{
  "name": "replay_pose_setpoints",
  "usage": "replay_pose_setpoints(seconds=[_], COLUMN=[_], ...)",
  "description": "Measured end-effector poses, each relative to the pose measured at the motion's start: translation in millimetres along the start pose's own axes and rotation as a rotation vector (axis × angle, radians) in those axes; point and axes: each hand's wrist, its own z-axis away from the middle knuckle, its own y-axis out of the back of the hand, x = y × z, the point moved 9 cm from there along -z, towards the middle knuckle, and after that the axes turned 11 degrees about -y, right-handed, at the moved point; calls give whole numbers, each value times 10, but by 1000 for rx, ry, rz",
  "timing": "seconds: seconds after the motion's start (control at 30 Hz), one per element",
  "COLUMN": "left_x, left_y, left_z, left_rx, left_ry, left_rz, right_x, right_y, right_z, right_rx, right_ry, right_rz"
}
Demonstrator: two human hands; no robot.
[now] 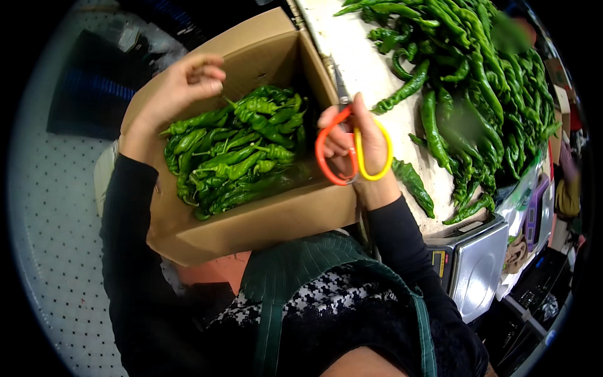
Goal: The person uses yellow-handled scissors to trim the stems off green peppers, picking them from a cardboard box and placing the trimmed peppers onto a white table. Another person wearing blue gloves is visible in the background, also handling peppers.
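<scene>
Over the left side of a cardboard box [276,217] hangs my left hand [187,88], its fingers loosely bent and slightly apart with nothing seen in them. Inside the box lies a heap of long green peppers [235,147], below and to the right of that hand. At the box's right edge my right hand [370,141] holds scissors [321,147] with one orange and one yellow handle loop. Their dark blades point away from me and look closed together. Several fingers pass behind or through the loops, so the exact grip is partly hidden.
A big pile of green peppers [471,94] covers much of the white table [339,31] on the right. One loose pepper [414,188] lies by my right wrist. A scale with a metal top [480,270] stands at the near right. Dotted flooring [63,251] shows on the left.
</scene>
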Motion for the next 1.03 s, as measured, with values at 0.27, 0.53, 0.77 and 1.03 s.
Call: replay_pose_setpoints(seconds=[0.27, 0.53, 0.77, 1.03], left_x=[-523, -857, -634, -1202], left_y=[-1459, -1423, -1048, -1530], left_z=[181, 272, 372, 171], left_rx=[-337, -338, -269, -743], left_ry=[-491, -437, -299, 149], left_rz=[-1042, -1104, -903, -983], right_x=[12, 67, 56, 51], right_y=[11, 3, -9, 18], right_z=[-16, -31, -28, -15], right_rx=[45, 43, 103, 74], right_ry=[28, -21, -12, -19], right_rz=[24, 144, 214, 190])
